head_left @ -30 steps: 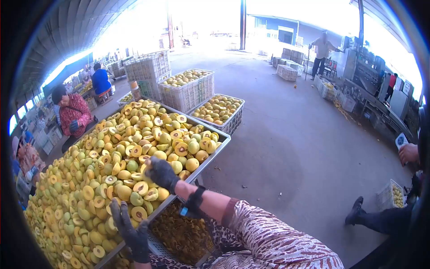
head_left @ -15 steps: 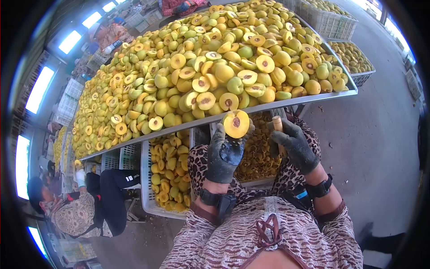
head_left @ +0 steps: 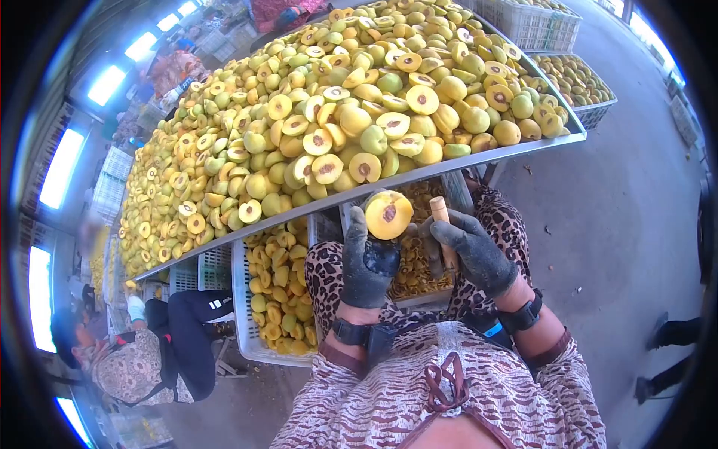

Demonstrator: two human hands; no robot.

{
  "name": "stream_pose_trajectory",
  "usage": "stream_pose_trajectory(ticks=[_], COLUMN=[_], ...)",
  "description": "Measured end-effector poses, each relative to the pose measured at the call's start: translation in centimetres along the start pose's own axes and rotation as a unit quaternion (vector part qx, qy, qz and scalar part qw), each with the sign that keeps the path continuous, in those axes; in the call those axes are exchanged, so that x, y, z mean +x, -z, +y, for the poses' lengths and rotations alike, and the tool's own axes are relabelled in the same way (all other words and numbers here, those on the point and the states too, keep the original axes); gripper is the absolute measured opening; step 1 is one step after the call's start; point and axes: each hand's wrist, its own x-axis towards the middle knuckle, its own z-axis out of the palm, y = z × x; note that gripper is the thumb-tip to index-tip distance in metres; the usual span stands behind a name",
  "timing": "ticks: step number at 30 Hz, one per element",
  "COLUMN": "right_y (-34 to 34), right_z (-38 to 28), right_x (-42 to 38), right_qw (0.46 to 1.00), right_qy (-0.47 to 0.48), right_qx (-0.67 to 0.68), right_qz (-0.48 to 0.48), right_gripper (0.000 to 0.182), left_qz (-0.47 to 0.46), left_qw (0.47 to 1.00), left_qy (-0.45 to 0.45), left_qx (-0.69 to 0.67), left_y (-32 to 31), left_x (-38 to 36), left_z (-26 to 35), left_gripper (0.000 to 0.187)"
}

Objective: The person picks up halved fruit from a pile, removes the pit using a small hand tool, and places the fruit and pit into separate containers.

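In my gloved left hand (head_left: 364, 263) is a halved yellow peach (head_left: 389, 215), its cut face turned up with the brown-red pit area in the middle. My gloved right hand (head_left: 482, 258) closes around a wooden tool handle (head_left: 441, 217); its working end is not visible. Both hands are over my lap, just below the metal rim (head_left: 359, 196) of a sloping table. Heaped on that table are many peach halves (head_left: 327, 169), cut faces and skins mixed. Below my hands, between my knees, stands a crate of small yellow-brown scraps (head_left: 422, 273).
A white crate (head_left: 241, 314) of peach halves stands left of my leg. Another person (head_left: 134, 367) sits at the left by the table. Stacked crates (head_left: 594, 112) of fruit stand at the far right. Someone's dark-clad legs (head_left: 673, 333) show at the right edge.
My right hand and the tool have come closer to the peach half. The left hand has lowered slightly. The view has shifted a little, and a person's legs show more clearly at right.
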Motion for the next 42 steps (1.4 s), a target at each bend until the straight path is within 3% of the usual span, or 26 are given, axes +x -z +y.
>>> stream_pose_trajectory(ticks=[2,3,4,5,6,9,11,14,16,18,20,22,24,28,30,31,34,36,37,39,42], right_y=[0.9,1.1,1.1,0.8,0.4,-0.6,-0.9,0.2,-0.6,-1.2,-2.5,-2.0,-1.7,-3.0,-2.7,-2.7,-1.8,-2.0,-2.3,-2.4,-3.4], right_z=[0.9,0.9,0.5,0.5,0.6,0.9,1.4,1.7,0.8,2.1,2.2,2.8,3.1,2.0,3.2,4.0,4.9,4.5,3.7,3.5,3.6], right_x=[0.8,0.9,1.2,1.1,1.1,1.1,1.1,1.1,0.1,0.6,0.9,2.0,3.0,0.3,-0.2,0.1,0.6,0.4,0.1,0.4,0.6], right_qw=[0.998,0.884,0.613,0.617,0.648,0.743,0.749,0.761,0.87,0.888,0.913,0.981,0.965,0.954,0.923,0.894,0.896,0.903,0.91,0.907,0.893], right_qy=[0.043,0.225,0.378,0.386,0.422,0.471,0.478,0.459,0.304,0.268,0.263,0.152,0.209,0.208,0.176,0.234,0.198,0.175,0.179,0.19,0.237], right_qx=[-0.052,-0.392,-0.663,-0.648,-0.592,-0.462,-0.455,-0.459,-0.378,-0.365,-0.302,-0.086,-0.108,-0.197,-0.343,-0.381,-0.397,-0.39,-0.37,-0.372,-0.379], right_qz=[0.018,0.121,0.205,0.223,0.228,0.111,0.056,-0.019,-0.089,-0.077,0.078,0.086,0.117,0.085,-0.011,0.013,0.016,0.044,0.045,0.045,0.059], right_gripper=[0.021,0.021,0.023,0.031,0.026,0.031,0.031,0.033,0.029,0.02,0.013,0.021,0.031,0.041,0.031,0.019,0.013,0.013,0.014,0.017,0.017], left_qz=[-0.01,-0.036,-0.03,-0.062,-0.095,-0.124,-0.087,-0.091,-0.106,-0.122,-0.128,-0.077,-0.041,0.011,0.003,0.004,-0.032,0.011,0.01,-0.011,-0.049], left_qw=[0.998,0.996,0.998,0.992,0.983,0.972,0.965,0.966,0.973,0.984,0.983,0.989,0.992,0.957,0.974,0.973,0.988,0.975,0.976,0.996,0.995], left_qy=[0.019,0.037,0.044,0.082,0.117,0.121,0.124,0.108,0.067,0.063,0.061,0.013,0.02,0.033,0.016,0.021,-0.037,-0.143,-0.139,-0.057,-0.065], left_qx=[-0.066,-0.067,-0.046,-0.076,-0.103,-0.162,-0.214,-0.216,-0.194,-0.116,-0.118,-0.128,-0.118,-0.288,-0.228,-0.229,-0.149,0.167,0.169,-0.071,-0.063], left_y=[-0.6,0.3,-0.2,0.6,1.5,1.8,3.0,3.5,2.0,2.8,2.6,1.7,1.3,3.5,3.7,3.4,2.7,2.7,2.6,2.0,1.7], left_x=[-0.4,-0.3,-0.8,-0.8,-0.7,-1.0,-1.0,-0.8,-1.5,-1.5,-1.3,-1.2,-1.5,-1.1,-1.3,-1.4,-1.2,-1.3,-1.3,-1.2,-0.8], left_z=[0.7,0.5,0.5,-0.2,-1.1,-3.2,-3.9,-2.3,-0.2,-0.8,-1.2,-1.7,-0.4,-0.2,-0.4,-0.6,-1.0,-1.1,-0.9,-0.4,-0.5], left_gripper=[0.048,0.048,0.047,0.047,0.048,0.051,0.055,0.057,0.057,0.056,0.051,0.045,0.045,0.051,0.05,0.05,0.046,0.044,0.044,0.043,0.045])
